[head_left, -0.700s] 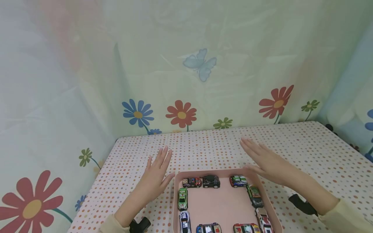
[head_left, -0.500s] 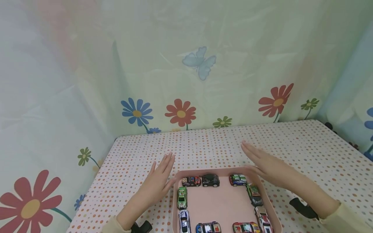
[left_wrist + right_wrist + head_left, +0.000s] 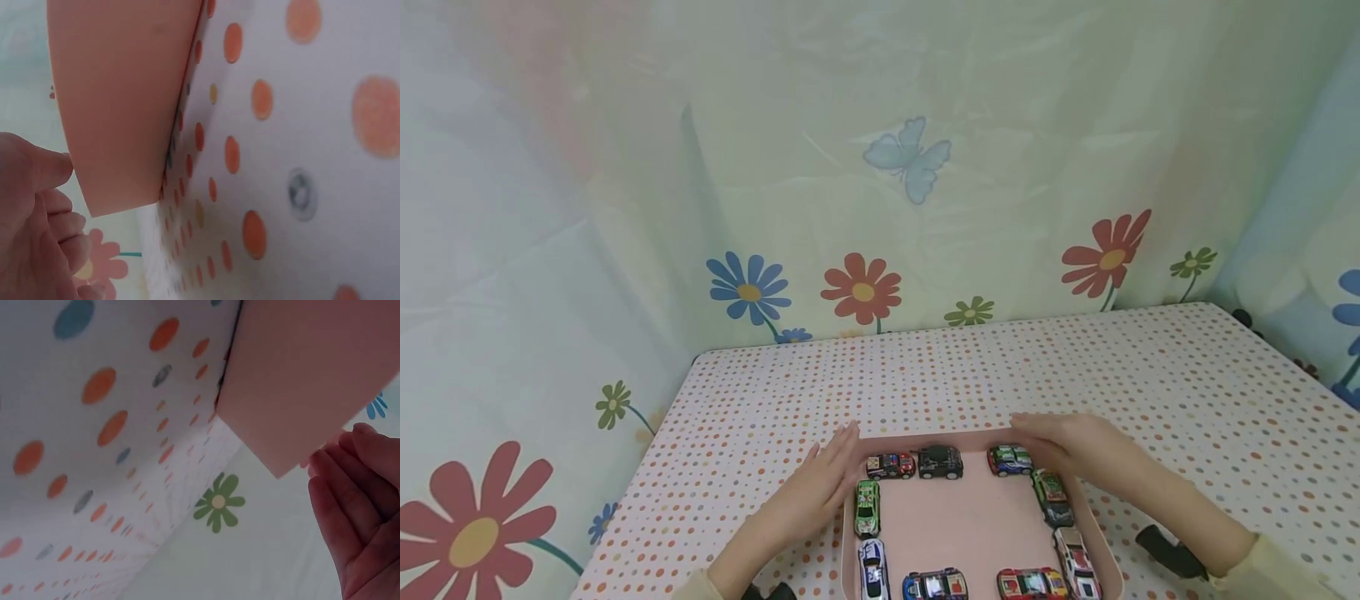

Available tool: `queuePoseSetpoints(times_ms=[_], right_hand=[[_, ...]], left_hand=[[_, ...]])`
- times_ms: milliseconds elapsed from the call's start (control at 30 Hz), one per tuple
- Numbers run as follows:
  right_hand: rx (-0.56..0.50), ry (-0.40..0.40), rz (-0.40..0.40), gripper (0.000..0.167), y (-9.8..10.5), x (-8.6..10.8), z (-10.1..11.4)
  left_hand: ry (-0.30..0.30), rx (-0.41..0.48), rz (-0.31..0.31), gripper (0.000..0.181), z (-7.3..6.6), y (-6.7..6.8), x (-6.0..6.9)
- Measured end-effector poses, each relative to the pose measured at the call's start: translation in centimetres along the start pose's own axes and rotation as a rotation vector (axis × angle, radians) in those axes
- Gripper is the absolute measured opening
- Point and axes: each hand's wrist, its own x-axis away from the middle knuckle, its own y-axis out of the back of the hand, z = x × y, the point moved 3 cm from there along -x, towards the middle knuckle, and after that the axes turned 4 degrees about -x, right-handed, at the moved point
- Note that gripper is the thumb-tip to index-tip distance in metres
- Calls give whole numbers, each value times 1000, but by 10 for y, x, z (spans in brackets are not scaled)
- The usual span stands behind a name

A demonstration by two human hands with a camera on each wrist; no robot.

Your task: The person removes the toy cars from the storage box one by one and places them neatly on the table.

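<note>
A pink tray (image 3: pixel 962 521) lies on the table with several toy cars along its walls. Beside its far left corner is my left hand (image 3: pixel 808 496), fingers fairly straight; in the left wrist view the thumb meets the edge of the tray wall (image 3: pixel 125 94). Over the far right corner reaches my right hand (image 3: pixel 1082 446), fingers extended close to the rim, as the right wrist view shows near the tray wall (image 3: pixel 300 375). Near that hand sit a green-and-blue toy car (image 3: pixel 1009 459) and a dark green one. A bright green toy car (image 3: pixel 867 508) stands inside the left wall.
The table (image 3: pixel 925 379) wears a dotted cover. A flowered curtain (image 3: pixel 985 192) hangs behind it and at both sides. More toy cars line the tray, such as a black one (image 3: pixel 940 462), a white-and-blue one (image 3: pixel 873 569) and a red one (image 3: pixel 1032 583).
Both hands have come down and in to the tray's far corners, the left to the right and the right downward. The tray and cars keep their places, with a slight view shift.
</note>
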Motion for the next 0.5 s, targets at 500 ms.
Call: queuePoseSetpoints(times_ms=[500], right_hand=[[24, 109, 40, 24, -26, -10, 0]], left_hand=[[46, 268, 19, 53, 6, -8, 4]])
